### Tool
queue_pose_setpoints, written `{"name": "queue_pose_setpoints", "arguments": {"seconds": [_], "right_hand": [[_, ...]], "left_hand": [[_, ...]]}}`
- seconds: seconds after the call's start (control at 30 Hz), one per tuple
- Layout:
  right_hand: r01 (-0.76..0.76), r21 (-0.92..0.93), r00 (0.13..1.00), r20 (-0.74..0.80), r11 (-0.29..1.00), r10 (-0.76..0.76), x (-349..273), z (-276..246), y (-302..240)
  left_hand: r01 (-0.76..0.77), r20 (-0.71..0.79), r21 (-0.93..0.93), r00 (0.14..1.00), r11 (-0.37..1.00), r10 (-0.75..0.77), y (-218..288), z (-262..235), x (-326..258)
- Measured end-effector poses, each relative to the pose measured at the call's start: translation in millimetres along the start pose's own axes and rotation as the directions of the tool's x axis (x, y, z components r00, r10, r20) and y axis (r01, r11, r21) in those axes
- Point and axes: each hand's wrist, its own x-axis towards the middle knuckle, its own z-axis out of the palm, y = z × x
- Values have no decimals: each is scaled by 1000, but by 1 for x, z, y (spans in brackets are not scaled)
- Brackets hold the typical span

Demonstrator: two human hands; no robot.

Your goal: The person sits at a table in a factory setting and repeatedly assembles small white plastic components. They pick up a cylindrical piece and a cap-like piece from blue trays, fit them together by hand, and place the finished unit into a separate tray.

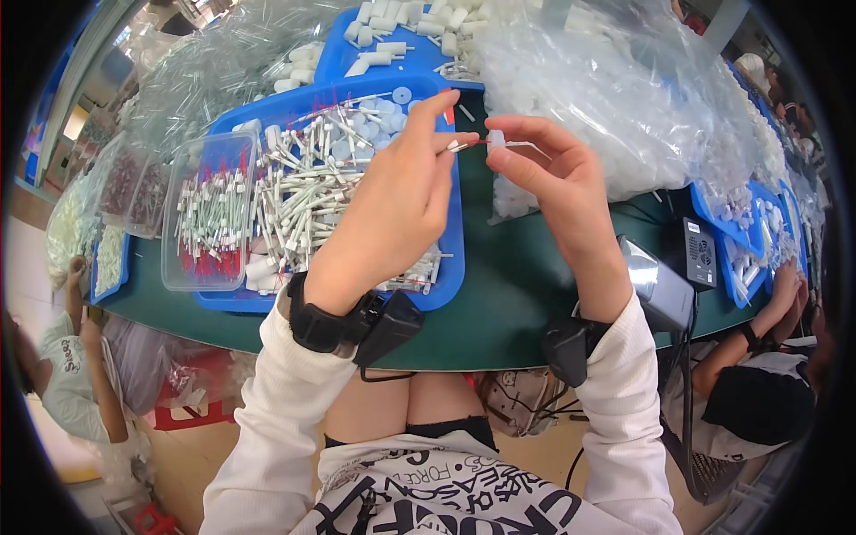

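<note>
My left hand [392,201] reaches over the blue tray, with its fingers closed on a thin white stick with a red end [457,146]. Facing it, my right hand [557,174] pinches a small whitish plastic piece [496,140] between thumb and fingers. The red end meets this piece or lies just beside it; I cannot tell which. A thin white strand [528,145] runs from the piece toward my right palm. Beneath my left hand, the blue tray [453,254] holds many thin white sticks [299,201] and pale round discs [366,125].
A clear plastic box [174,276] of red-and-white sticks overlaps the tray's left side. Behind stand another blue tray [334,53] of white cylinders and a big clear bag [588,116] of white parts. A black box [698,254] stands at right. Other people sit on both sides.
</note>
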Motion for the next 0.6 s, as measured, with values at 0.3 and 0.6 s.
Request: {"name": "queue_pose_setpoints", "arguments": {"seconds": [0.3,0.6], "right_hand": [[-19,-60,1000,22,998,20,1,0,2],[-25,-113,999,23,993,28,-1,3,3]], "left_hand": [[78,-38,-119,996,990,-83,-5,-6,2],[88,47,-121,995,989,-83,-3,-9,2]]}}
